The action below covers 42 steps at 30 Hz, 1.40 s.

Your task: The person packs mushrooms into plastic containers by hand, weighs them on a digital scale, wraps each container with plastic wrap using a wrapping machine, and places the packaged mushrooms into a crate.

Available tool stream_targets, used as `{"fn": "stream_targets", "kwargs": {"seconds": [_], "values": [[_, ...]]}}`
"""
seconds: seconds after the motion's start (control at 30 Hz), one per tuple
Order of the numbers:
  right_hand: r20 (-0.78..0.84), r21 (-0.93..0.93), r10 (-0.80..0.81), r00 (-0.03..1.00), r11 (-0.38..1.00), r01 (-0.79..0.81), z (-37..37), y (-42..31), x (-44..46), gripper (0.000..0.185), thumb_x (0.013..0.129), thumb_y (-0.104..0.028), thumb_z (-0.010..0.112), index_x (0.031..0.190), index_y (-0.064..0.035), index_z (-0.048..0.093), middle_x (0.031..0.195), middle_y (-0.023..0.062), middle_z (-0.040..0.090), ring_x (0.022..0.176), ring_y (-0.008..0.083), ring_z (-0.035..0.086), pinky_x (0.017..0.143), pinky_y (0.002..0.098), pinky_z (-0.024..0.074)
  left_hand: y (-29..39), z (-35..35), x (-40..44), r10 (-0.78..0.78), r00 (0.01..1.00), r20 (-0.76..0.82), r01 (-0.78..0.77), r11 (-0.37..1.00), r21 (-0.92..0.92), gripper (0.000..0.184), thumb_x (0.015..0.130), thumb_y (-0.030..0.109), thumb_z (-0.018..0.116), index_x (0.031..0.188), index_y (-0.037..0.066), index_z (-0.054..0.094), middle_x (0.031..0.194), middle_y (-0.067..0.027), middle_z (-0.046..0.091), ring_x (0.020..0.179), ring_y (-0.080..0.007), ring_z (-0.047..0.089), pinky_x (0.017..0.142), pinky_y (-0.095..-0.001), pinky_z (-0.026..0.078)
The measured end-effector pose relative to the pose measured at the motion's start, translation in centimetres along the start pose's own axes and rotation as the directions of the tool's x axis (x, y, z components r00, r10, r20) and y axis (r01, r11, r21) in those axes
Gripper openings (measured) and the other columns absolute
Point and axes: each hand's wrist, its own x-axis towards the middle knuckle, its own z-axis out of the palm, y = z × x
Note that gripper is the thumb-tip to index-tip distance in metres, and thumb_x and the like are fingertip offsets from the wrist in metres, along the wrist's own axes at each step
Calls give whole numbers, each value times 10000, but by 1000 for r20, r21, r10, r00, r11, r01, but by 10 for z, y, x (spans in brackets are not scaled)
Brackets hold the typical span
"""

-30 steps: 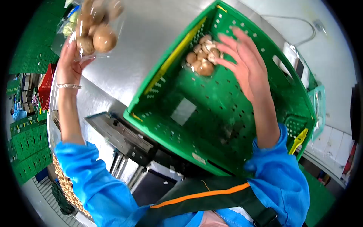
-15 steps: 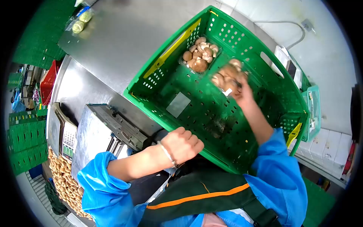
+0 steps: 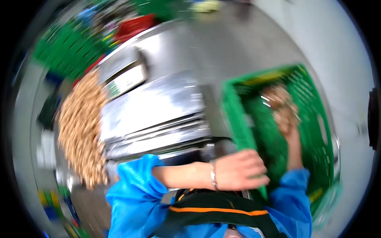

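Inside the green crate (image 3: 240, 115), my right hand (image 3: 289, 127) reaches toward the far end, its fingers closed on a pack of mushrooms (image 3: 285, 113). Blur hides the exact grip. Just beyond it lies another pack of brown mushrooms (image 3: 274, 95), touching or very close. My left hand (image 3: 242, 170), with a bracelet at the wrist, is curled into a fist beside the crate's near-left rim. Nothing shows in its fingers, and whether it touches the rim I cannot tell.
Left of the crate stand a shiny metal-topped device (image 3: 154, 107) and a scale with a keypad (image 3: 126, 81) on the steel table (image 3: 222, 51). A large heap of small brown pieces (image 3: 83, 131) lies further left. Green crates (image 3: 69, 49) and a red crate (image 3: 135, 27) stand behind.
My view has swung left, so the crate now appears further right. The pack in my right hand has come close to the other pack. My left hand stays a fist.
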Motion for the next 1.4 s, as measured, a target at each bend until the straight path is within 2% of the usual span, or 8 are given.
{"fn": "stream_targets", "kwargs": {"seconds": [0.1, 0.17, 0.23, 0.3, 0.53, 0.67, 1.23, 1.4], "values": [[-186, -284, -60, 981, 959, 5, -3, -33, -22, 437, 866, -305, 461, 1222, -52, 441, 1098, 93, 552, 944, 222, 559, 820, 366, 473, 45, -70, -65, -352, 894, -276, 168, 836, -522, 260, 865, 139, 498, 1094, 21, 528, 858, -100, 606, 703, -173, 600, 585, -253, 491], [-485, -416, -256, 836, 909, 36, -17, -84, -25, 275, 870, -341, 464, 998, -104, 516, 737, 3, 474, 599, 105, 406, 514, 236, 325, 97, -121, -130, -893, 415, -171, 360, 334, -871, 267, 928, 201, 420, 1043, -11, 536, 642, -97, 604, 466, -126, 556, 411, -200, 451], [-516, -548, -437, 737, 830, 108, -16, -136, -24, 195, 876, -331, 480, 843, -147, 534, 607, -50, 443, 501, 40, 388, 425, 181, 309, 116, -141, -194, -652, -91, -753, 441, 652, -617, 207, 950, 145, 344, 958, -3, 489, 480, -80, 522, 362, -115, 492, 356, -207, 386], [-354, -614, -604, 714, 726, 310, 146, -115, -44, 241, 878, -271, 499, 1042, -96, 521, 822, -10, 532, 704, 61, 484, 635, 198, 392, 121, -185, -290, -19, 203, -979, 842, 514, 165, 163, 915, 37, 357, 1030, -16, 459, 741, -135, 584, 557, -135, 538, 483, -233, 441], [454, -752, -290, 843, 383, 537, 534, 108, -43, 243, 852, -108, 536, 1082, -30, 534, 900, 48, 580, 818, 138, 531, 788, 275, 411, 140, -188, -596, -412, -303, -859, 862, -503, -63, 624, 731, 287, 633, 1232, 10, 385, 1276, -227, 334, 1217, -386, 261, 996, -489, 193], [883, -353, 272, 383, -154, 923, 680, 231, -97, 195, 798, -18, 543, 992, -6, 548, 826, 93, 573, 783, 200, 529, 762, 300, 399, 212, -218, -700, -12, -311, -950, 599, -779, -186, 665, 756, 240, 582, 1275, -49, 284, 1344, -252, 246, 1261, -388, 200, 1001, -507, 165], [728, -433, 679, 96, 346, 832, 717, 392, -216, 263, 728, -68, 628, 989, -52, 603, 971, 118, 586, 955, 273, 527, 858, 340, 401, 342, -303, -878, 96, -186, -978, 171, -977, -128, 316, 756, 265, 529, 1005, 71, 506, 1013, -83, 536, 990, -258, 473, 810, -445, 337], [352, -639, 750, 559, -244, 730, 645, 549, -238, 665, 762, -198, 605, 1312, -41, 264, 1228, 288, 314, 1118, 444, 360, 935, 417, 347, 355, -379, -916, 75, -738, -671, 74, -979, -191, 334, 813, 286, 467, 1063, 90, 573, 1125, -146, 562, 1075, -295, 524, 874, -440, 401]]}}
